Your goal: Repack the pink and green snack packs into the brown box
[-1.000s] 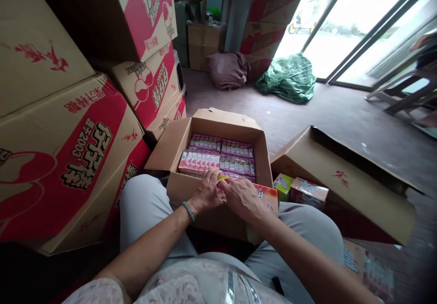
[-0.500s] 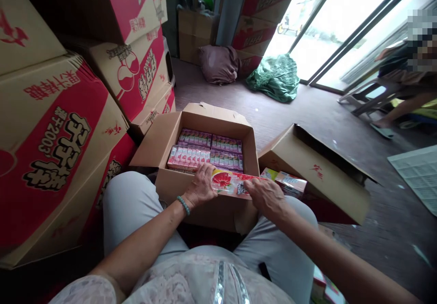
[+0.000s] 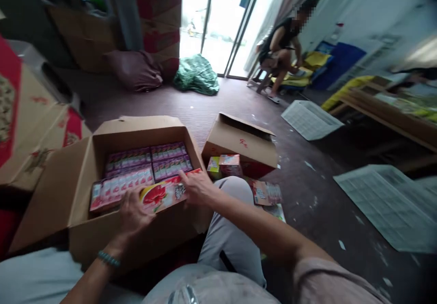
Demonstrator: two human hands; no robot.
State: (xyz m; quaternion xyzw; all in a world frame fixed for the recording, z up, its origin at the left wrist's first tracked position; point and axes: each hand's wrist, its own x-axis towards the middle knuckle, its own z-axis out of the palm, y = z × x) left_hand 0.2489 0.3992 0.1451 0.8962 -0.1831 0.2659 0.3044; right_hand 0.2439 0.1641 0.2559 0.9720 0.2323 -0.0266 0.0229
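Now pinching a long red-and-yellow printed card box (image 3: 169,192) by its left end with the left hand (image 3: 134,213) and, after shifting outward, near its opposite end with the right hand (image 3: 198,188), steadying it two-handed at the near side of the open brown cardboard carton (image 3: 97,238).

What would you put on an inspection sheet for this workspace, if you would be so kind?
Surface: dark floor, with pale scraps scattered on it.
Job's things: red-and-yellow box held at the near edge of an open carton; purple packs and pink packs inside the carton.
Clutter: second carton to the right, small boxes close to it; crumpled green sheet beyond.
Hands: left hand on the box's left end, right hand on its right end.
Cables: nothing seen.
Surroundings: glass doors, seated person, pale crates.
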